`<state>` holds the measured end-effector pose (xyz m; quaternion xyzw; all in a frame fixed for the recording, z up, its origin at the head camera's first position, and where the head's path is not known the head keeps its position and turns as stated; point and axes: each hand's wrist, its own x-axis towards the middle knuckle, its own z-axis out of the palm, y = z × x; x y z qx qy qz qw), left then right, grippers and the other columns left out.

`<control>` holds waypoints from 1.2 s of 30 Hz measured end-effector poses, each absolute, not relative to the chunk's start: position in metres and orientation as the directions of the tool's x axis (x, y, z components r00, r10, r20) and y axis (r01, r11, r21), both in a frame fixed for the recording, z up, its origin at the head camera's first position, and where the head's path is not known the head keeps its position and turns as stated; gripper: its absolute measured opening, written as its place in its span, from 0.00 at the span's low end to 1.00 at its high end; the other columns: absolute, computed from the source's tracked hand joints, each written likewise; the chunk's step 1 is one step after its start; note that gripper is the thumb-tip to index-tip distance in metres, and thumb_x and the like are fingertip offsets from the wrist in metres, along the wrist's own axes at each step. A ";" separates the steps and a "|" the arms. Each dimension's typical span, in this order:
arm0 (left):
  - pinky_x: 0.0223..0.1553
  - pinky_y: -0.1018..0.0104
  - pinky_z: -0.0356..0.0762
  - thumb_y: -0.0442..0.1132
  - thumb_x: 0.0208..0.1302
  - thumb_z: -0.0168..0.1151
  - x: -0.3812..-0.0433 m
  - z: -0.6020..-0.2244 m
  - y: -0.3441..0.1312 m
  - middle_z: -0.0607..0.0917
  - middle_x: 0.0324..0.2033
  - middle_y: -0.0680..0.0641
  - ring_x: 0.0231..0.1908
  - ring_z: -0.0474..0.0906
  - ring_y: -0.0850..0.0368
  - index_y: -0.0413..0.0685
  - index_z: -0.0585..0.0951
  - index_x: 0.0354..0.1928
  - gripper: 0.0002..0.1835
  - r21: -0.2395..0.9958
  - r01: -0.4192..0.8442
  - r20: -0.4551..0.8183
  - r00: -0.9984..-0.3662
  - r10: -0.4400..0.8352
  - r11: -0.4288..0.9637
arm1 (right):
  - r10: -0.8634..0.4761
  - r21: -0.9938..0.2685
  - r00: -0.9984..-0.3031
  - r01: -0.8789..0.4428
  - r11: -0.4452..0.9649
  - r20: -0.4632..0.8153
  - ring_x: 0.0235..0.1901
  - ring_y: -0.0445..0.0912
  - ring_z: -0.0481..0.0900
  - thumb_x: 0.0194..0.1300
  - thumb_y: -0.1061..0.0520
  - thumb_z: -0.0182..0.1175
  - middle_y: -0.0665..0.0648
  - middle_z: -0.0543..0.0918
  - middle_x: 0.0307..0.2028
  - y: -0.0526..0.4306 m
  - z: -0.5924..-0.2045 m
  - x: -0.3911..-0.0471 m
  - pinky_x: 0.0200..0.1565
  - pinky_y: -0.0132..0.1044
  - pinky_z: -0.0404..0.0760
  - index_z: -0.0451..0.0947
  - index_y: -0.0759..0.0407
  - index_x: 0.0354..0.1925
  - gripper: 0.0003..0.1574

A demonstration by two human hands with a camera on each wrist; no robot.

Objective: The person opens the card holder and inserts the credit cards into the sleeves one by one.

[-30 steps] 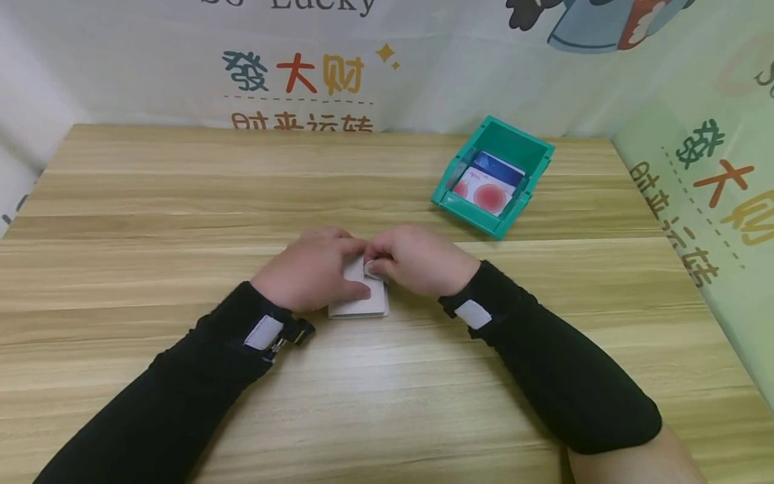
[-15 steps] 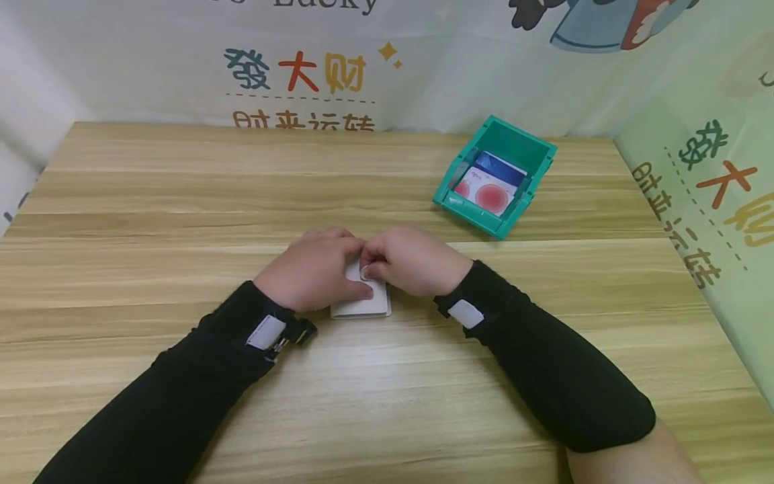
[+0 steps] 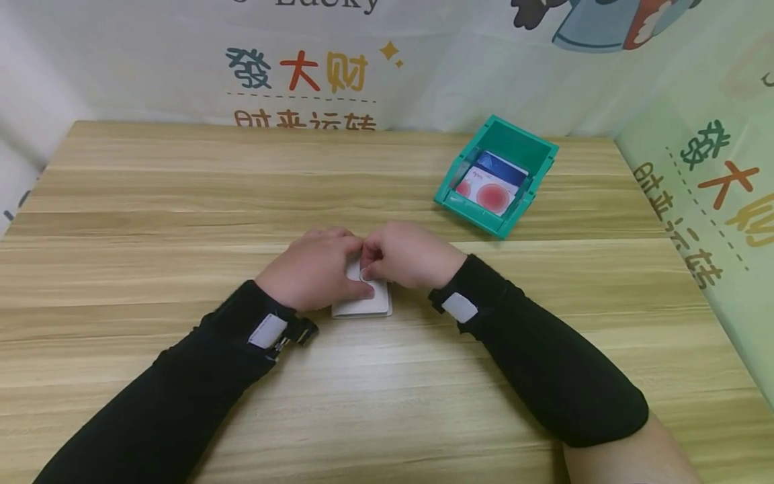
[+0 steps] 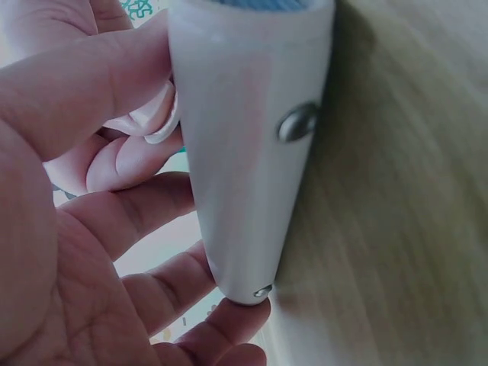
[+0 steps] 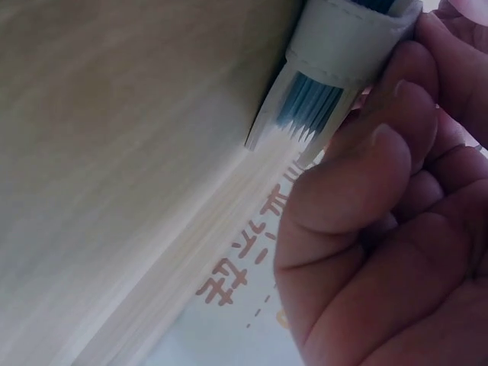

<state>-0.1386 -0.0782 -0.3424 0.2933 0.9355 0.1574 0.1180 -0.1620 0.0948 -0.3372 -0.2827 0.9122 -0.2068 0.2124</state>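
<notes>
On the wooden table lies a small white card holder [image 3: 361, 308], with stitched edges in the right wrist view and blue pleats inside its cover [image 5: 309, 107]. Its side carries metal snap studs [image 4: 297, 122] in the left wrist view. My left hand [image 3: 310, 270] grips the holder from the left, thumb across the top and fingers along its far edge. From the right, my right hand [image 3: 412, 254] pinches a small white rounded tab [image 3: 364, 275] over the holder between thumb and curled forefinger. The fingers partly hide the tab.
A green bin [image 3: 450, 199] at the back right holds several printed cards [image 3: 492, 181], some red-dotted white and one blue. Printed cloth [image 3: 435, 74] hangs behind the table [image 3: 181, 202] and along its right side.
My right hand and forearm have shifted slightly left, and the pinched tab sits lower against the holder. My left hand keeps its grip almost unmoved.
</notes>
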 end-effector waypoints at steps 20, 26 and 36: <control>0.58 0.49 0.60 0.58 0.53 0.66 -0.140 -0.344 -0.078 0.76 0.53 0.46 0.55 0.65 0.50 0.47 0.75 0.58 0.33 0.354 0.519 -0.132 -0.796 0.591 0.778 | -0.533 -0.540 -0.765 -0.295 0.788 -0.361 0.24 0.46 0.72 0.56 0.49 0.68 0.50 0.76 0.21 0.096 -0.336 -0.171 0.24 0.35 0.67 0.78 0.51 0.25 0.10; 0.58 0.48 0.60 0.58 0.53 0.66 -0.139 -0.343 -0.078 0.76 0.53 0.45 0.55 0.64 0.50 0.47 0.74 0.58 0.34 0.351 0.525 -0.127 -0.793 0.595 0.775 | -0.522 -0.551 -0.762 -0.265 0.791 -0.383 0.23 0.46 0.72 0.55 0.50 0.69 0.51 0.75 0.20 0.095 -0.335 -0.173 0.21 0.34 0.65 0.78 0.53 0.24 0.11; 0.57 0.49 0.61 0.58 0.53 0.66 -0.140 -0.346 -0.078 0.76 0.52 0.46 0.55 0.65 0.50 0.47 0.74 0.59 0.34 0.344 0.532 -0.118 -0.793 0.598 0.773 | -0.508 -0.541 -0.750 -0.241 0.806 -0.423 0.21 0.46 0.70 0.54 0.50 0.69 0.51 0.73 0.19 0.092 -0.333 -0.176 0.20 0.33 0.63 0.78 0.55 0.23 0.13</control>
